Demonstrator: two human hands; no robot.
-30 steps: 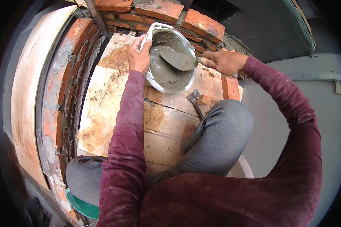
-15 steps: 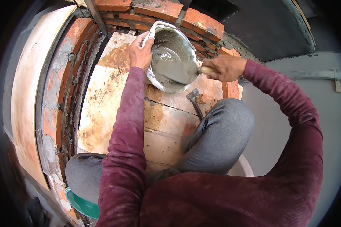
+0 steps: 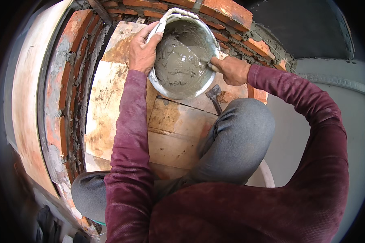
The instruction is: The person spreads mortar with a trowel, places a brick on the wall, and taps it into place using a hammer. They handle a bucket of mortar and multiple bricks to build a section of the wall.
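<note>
A white bucket full of wet grey mortar stands tilted toward me near the brickwork. My left hand grips its rim on the left, thumb on top and fingers round the outside. At the right side of the bucket my right hand is closed round the handle of a trowel. The blade is sunk in the mortar and coated with it, so its outline is only partly visible.
A small hammer-like tool lies on the stained boards by my right knee. Brick walls rise at the left and at the far side. A grey wall stands at the right. A pale round rim shows behind my knee.
The bucket appears nearer and larger, tipped more toward me. My right hand has moved lower and closer to the bucket, and the trowel blade has gone deeper into the mortar.
</note>
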